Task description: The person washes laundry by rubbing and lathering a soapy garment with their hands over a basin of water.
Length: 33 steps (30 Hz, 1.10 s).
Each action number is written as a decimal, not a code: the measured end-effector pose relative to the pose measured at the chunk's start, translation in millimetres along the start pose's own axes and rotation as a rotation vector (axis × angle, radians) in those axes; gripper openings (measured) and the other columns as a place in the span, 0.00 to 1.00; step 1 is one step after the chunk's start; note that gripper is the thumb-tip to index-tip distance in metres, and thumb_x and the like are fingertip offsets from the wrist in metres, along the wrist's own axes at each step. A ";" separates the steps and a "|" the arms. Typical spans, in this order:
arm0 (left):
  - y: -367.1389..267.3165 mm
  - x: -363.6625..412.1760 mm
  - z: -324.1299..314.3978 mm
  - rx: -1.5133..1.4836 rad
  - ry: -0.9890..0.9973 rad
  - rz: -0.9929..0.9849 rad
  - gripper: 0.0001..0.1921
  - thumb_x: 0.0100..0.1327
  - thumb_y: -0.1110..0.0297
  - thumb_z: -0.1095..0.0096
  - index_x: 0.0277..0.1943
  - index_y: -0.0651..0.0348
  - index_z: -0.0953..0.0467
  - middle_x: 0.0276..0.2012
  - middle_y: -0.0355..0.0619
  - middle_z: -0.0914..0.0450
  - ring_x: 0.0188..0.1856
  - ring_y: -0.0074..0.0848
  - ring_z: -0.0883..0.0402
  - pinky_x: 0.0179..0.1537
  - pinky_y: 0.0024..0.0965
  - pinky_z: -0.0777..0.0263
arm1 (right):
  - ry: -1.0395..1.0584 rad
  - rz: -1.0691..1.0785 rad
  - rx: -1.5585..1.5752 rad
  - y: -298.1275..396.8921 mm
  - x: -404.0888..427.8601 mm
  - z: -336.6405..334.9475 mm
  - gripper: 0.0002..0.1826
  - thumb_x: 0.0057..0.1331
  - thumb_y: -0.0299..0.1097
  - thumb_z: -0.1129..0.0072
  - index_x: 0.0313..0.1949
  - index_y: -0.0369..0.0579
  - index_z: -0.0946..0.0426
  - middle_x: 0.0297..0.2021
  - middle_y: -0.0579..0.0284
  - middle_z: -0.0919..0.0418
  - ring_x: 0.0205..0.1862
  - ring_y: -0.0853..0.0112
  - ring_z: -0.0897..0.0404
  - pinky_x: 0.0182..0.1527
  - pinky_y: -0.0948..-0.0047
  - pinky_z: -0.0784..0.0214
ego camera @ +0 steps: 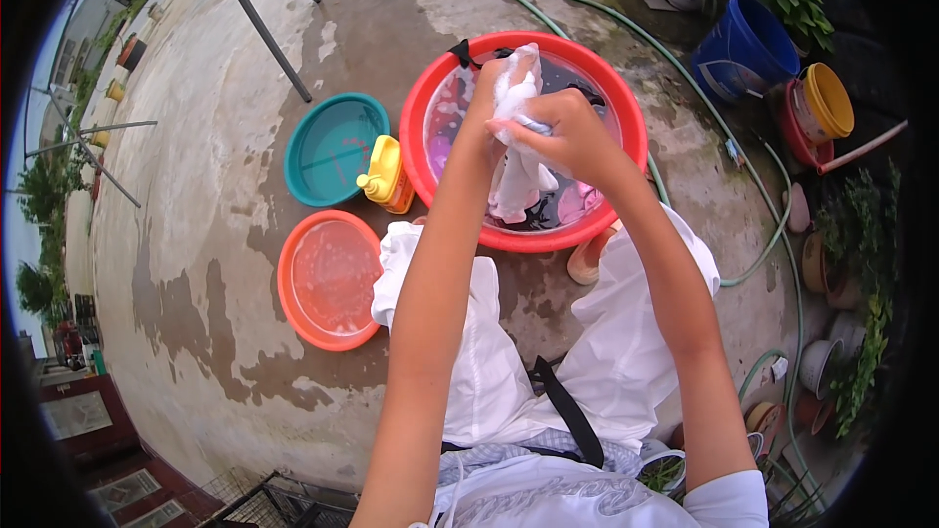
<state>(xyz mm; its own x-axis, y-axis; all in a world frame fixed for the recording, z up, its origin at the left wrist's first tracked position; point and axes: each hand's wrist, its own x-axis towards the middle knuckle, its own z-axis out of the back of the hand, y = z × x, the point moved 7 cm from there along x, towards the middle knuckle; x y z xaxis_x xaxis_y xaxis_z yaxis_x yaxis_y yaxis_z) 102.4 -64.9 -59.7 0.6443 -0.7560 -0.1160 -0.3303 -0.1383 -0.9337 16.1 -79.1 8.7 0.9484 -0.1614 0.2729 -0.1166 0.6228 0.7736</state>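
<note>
A wet white cloth (516, 187) is bunched between my two hands above a large red basin (632, 133). My left hand (499, 81), covered in thick suds, grips its upper part. Just to the right and lower, my right hand (561, 125) is closed around the cloth too, and the loose end hangs down towards the soapy water. In the basin lie a pink cloth (578, 201) and dark fabric. Something purple (439, 151) shows near its left wall, half hidden by my left arm. A black strip of fabric (461, 53) hangs over the far rim.
Left of the red basin stand a teal basin (293, 176) of water, a yellow pump bottle (386, 169) and an orange basin (286, 282) of cloudy water. A green hose (682, 66) curves along the right. Beyond it are a blue bucket (722, 62), a yellow bucket (814, 114) and potted plants.
</note>
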 end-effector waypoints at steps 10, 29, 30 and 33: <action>-21.6 -15.4 -20.9 0.039 0.206 -0.001 0.18 0.59 0.51 0.49 0.21 0.55 0.33 0.17 0.32 0.38 0.19 0.13 0.40 0.20 0.21 0.47 | 0.154 -0.183 0.362 0.2 -8.8 2.0 0.12 0.54 0.38 0.42 0.27 0.39 0.23 0.18 0.58 0.26 0.21 0.78 0.31 0.28 0.76 0.36; -23.7 -22.2 -32.7 0.147 0.288 0.039 0.17 0.60 0.57 0.49 0.18 0.55 0.34 0.15 0.32 0.39 0.17 0.13 0.42 0.19 0.19 0.49 | 0.307 -0.225 0.094 -9.5 -15.0 9.9 0.15 0.52 0.40 0.41 0.30 0.38 0.23 0.23 0.48 0.24 0.23 0.67 0.26 0.32 0.73 0.34; -23.8 -22.6 -31.8 0.149 0.286 0.039 0.17 0.60 0.57 0.49 0.18 0.55 0.34 0.15 0.32 0.39 0.17 0.13 0.42 0.19 0.19 0.49 | 0.334 -0.253 0.126 -10.7 -15.9 8.7 0.15 0.52 0.39 0.41 0.31 0.38 0.23 0.23 0.49 0.24 0.24 0.70 0.26 0.32 0.74 0.35; -26.1 -23.9 -32.1 0.171 0.313 -0.001 0.17 0.59 0.57 0.49 0.18 0.55 0.34 0.15 0.32 0.39 0.17 0.13 0.42 0.19 0.19 0.49 | 0.402 -0.341 0.148 -16.4 -17.0 10.5 0.16 0.52 0.39 0.41 0.32 0.38 0.23 0.23 0.53 0.24 0.26 0.72 0.27 0.33 0.75 0.35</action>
<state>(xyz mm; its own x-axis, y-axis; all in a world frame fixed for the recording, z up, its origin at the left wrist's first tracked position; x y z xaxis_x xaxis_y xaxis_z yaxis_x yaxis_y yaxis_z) 73.5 -63.7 -21.7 0.3936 -0.9188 -0.0303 -0.1927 -0.0502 -0.9800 -1.2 -94.6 -2.7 0.9743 -0.0117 -0.2248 0.2041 0.4671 0.8603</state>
